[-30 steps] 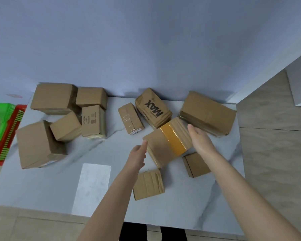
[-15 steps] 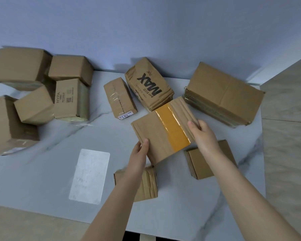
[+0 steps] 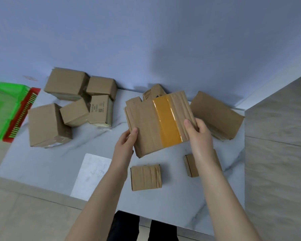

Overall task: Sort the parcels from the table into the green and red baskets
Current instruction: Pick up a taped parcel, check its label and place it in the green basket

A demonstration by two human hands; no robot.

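Observation:
A flat cardboard parcel with a yellow tape stripe [image 3: 151,122] is lifted above the white marble table [image 3: 47,164]. My left hand [image 3: 126,141] grips its lower left corner. My right hand [image 3: 197,131] grips its right edge, thumb on top. The green basket [image 3: 2,108] sits on the floor at the far left, with the red basket [image 3: 23,115] right beside it against the table's left end. Several other cardboard parcels lie on the table.
A cluster of boxes [image 3: 71,105] fills the back left of the table. A long box [image 3: 215,115] lies at the back right. Two small boxes [image 3: 146,177] [image 3: 191,165] sit near the front. A white sheet [image 3: 90,174] lies at the front left. A blue wall stands behind.
Both hands closed on the taped parcel and raised it off the table toward me. My view swung back left, bringing the baskets into sight again.

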